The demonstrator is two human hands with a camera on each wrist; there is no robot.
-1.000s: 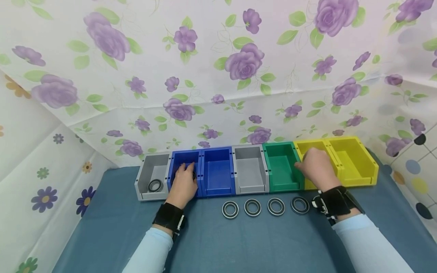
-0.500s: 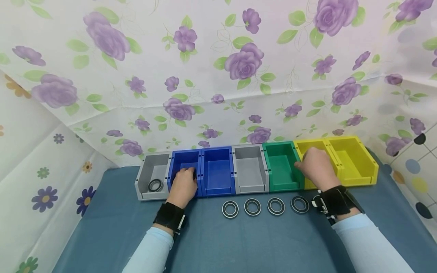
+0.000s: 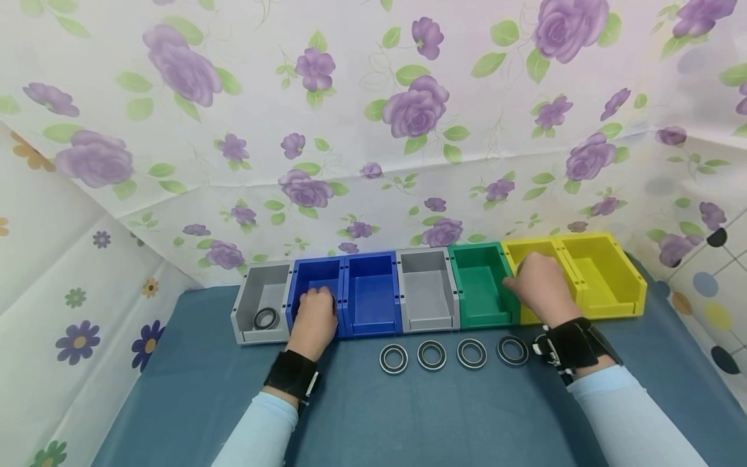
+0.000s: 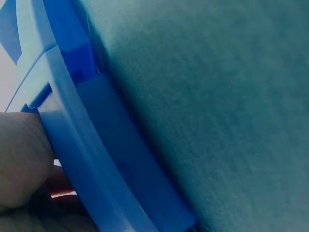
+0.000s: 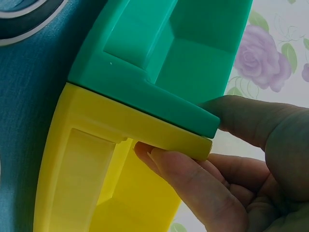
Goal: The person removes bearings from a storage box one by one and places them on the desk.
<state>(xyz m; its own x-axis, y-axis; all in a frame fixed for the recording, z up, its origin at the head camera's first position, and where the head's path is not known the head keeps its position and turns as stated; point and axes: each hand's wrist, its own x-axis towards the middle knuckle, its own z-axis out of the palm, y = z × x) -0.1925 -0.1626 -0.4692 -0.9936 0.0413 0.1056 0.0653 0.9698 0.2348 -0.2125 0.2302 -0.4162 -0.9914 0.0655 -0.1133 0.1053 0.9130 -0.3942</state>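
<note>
My left hand (image 3: 315, 321) reaches into the left blue bin (image 3: 318, 267) with its fingers bent, gripping a bearing (image 3: 334, 303) that is mostly hidden; only a dark edge shows beside the fingers. In the left wrist view, the thumb side of that hand lies against the blue bin wall (image 4: 82, 145). My right hand (image 3: 543, 285) pinches the adjoining walls of the green bin (image 5: 140, 101) and the left yellow bin (image 5: 130, 121), with one digit on the green side and the other fingers inside the yellow one.
Several bearings (image 3: 432, 355) lie in a row on the blue cloth (image 3: 443, 421) before the bins. Another bearing (image 3: 265, 318) sits in the left grey bin (image 3: 257, 336). A second blue bin (image 3: 371, 295), a grey bin (image 3: 428, 288) and a right yellow bin (image 3: 604, 272) complete the row.
The left hand's fingers, stretched into the blue bin a second ago, have curled in and drawn slightly toward the front. The right hand stays where it was.
</note>
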